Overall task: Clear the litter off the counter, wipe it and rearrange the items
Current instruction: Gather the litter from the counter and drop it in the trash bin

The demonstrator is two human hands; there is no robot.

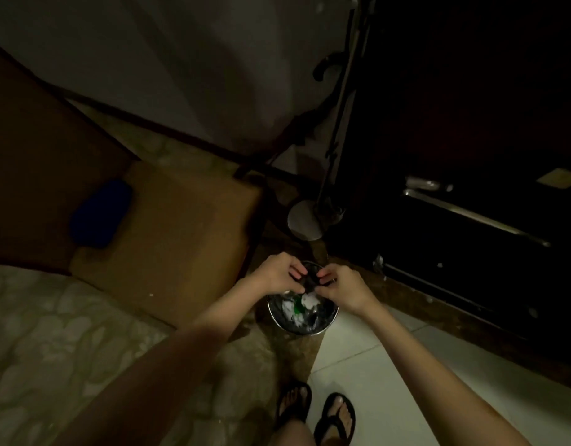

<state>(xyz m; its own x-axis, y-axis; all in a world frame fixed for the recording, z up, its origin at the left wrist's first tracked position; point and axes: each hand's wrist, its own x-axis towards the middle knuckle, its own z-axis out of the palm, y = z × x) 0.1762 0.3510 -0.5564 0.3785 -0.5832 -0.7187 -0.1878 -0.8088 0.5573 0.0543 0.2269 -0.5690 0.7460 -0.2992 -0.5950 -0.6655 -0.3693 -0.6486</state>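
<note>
Two feet in dark flip-flops (316,413) stand nearest, on pale smooth floor tiles (390,365) that meet a mottled, stone-patterned floor (52,333) on the left. Just beyond them sits a small round metal bin (302,312), its shiny rim lined with a dark plastic bag; inside lies the litter (305,302), crumpled white scraps with a green piece among them. Both hands hover over the far rim. The left hand (279,273) and the right hand (342,286) each have curled fingers, pinching what looks like the dark bag edge or a dark scrap between them; in this dim light I cannot tell which.

Judging by looks, the litter is light, soft and crushable, easy to drop but prone to cling to the thin liner. The liner would be slippery and limp, best taken at its gathered edge. The bin looks stiff and light, best held by its rim.

Farther left lies a flat brown cardboard sheet (181,226) with a dark blue soft object (99,217) beyond it. Far right stands a dark door (471,123) with metal bars. No table shows.
</note>
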